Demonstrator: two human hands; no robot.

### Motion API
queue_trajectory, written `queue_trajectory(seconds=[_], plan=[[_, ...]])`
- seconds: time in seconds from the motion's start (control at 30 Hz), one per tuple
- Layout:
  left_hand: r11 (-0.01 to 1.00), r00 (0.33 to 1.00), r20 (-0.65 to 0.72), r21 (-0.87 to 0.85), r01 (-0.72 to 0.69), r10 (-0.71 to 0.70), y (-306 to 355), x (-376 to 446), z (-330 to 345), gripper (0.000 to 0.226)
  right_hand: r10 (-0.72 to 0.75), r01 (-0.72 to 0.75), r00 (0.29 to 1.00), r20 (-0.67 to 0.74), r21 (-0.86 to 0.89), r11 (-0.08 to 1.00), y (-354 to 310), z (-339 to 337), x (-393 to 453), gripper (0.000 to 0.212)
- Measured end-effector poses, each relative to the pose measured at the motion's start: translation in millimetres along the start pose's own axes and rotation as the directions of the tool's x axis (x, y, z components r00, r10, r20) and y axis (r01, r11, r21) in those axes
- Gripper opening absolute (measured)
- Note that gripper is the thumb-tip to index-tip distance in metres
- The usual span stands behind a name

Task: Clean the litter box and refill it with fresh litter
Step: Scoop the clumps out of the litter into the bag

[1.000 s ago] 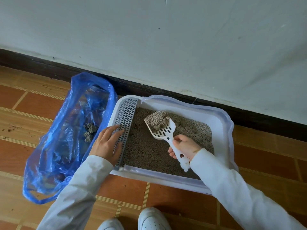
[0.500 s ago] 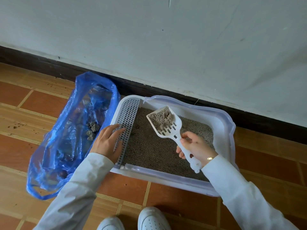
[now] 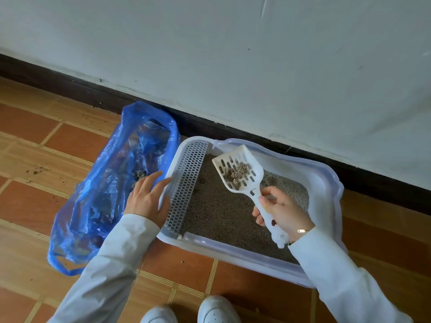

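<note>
Litter box (image 3: pixel 326 180), white with a pale translucent rim, is set on the tiled floor (image 3: pixel 35 201) against the dark baseboard (image 3: pixel 373 173), right of centre. Nearest the camera, 2 white shoes (image 3: pixel 205 310) are seen at the bottom edge. Beyond them, the left hand (image 3: pixel 145 198) is laid flat with fingers straight on the box's left rim, beside the grey perforated grate (image 3: pixel 184 186) running along that side. The right hand (image 3: pixel 283 212) is curled round the handle of a white slotted scoop (image 3: pixel 242 173), which is held tilted above the grey litter (image 3: pixel 221 213); 1 small heap of brownish clumps (image 3: pixel 238 174) is carried in its bowl. A thin bracelet (image 3: pixel 302 230) is worn at the right wrist. Left of the box, touching it, a blue plastic bag (image 3: pixel 98 194) is spread open on the floor, with dark clumps visible inside. Farthest away, the pale wall (image 3: pixel 233 66) is seen.
</note>
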State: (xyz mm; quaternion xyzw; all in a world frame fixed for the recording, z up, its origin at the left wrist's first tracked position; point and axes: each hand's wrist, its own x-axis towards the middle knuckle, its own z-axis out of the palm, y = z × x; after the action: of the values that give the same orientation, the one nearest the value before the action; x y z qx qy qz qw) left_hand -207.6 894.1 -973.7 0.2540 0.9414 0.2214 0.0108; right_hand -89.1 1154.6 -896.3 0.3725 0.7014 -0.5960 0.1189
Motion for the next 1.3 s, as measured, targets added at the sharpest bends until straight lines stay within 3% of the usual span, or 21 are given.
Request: queue_trajectory(seconds=[0.1, 0.27, 0.43, 0.6, 0.77, 0.83, 0.9, 1.0, 1.07, 1.17, 1.3], plan=[[0.992, 0.990, -0.049, 0.005, 0.129, -0.129, -11, -1, -6, 0.050, -0.035, 0.038, 0.997, 0.064, -0.033, 0.999, -20, 15, 1, 0.015], [0.941, 0.941, -0.091, 0.058, 0.333, -0.327, -29, -3, -19, 0.033, -0.111, 0.140, 0.979, 0.169, -0.176, 0.974, -57, 65, 15, 0.014], [0.927, 0.926, -0.124, 0.075, 0.367, -0.356, -53, -11, -27, 0.031, -0.191, 0.267, 0.955, 0.226, -0.379, 0.886, -76, 119, 43, 0.007], [0.932, 0.926, -0.139, 0.047, 0.360, -0.351, -60, -16, -25, 0.028, -0.367, 0.444, 0.891, 0.269, -0.685, 0.578, -87, 155, 48, 0.020], [0.928, 0.918, -0.148, 0.012, 0.373, -0.368, -58, -15, -20, 0.031, -0.574, 0.446, 0.760, 0.306, -0.887, 0.117, -85, 173, 46, 0.038], [0.936, 0.926, -0.148, 0.001, 0.352, -0.348, -57, -14, -19, 0.031, -0.630, 0.421, 0.710, 0.316, -0.907, 0.019, -83, 175, 44, 0.040], [0.946, 0.935, -0.148, -0.009, 0.325, -0.323, -55, -13, -19, 0.030, -0.651, 0.411, 0.689, 0.319, -0.912, -0.012, -81, 174, 45, 0.040], [0.957, 0.944, -0.157, -0.016, 0.291, -0.290, -47, -13, -19, 0.028, -0.651, 0.444, 0.699, 0.298, -0.893, 0.068, -83, 165, 44, 0.038], [0.969, 0.957, -0.150, -0.030, 0.247, -0.249, -40, -11, -19, 0.028, -0.606, 0.474, 0.763, 0.225, -0.832, 0.287, -86, 151, 39, 0.027], [0.994, 0.990, -0.092, -0.042, 0.105, -0.109, -30, -7, -16, 0.040, -0.442, 0.401, 0.888, 0.127, -0.685, 0.608, -77, 116, 34, 0.013], [0.994, 0.998, -0.010, -0.087, -0.061, 0.060, -13, 0, -4, 0.041, -0.212, 0.187, 0.977, 0.006, -0.496, 0.848, -46, 58, 17, 0.012]])
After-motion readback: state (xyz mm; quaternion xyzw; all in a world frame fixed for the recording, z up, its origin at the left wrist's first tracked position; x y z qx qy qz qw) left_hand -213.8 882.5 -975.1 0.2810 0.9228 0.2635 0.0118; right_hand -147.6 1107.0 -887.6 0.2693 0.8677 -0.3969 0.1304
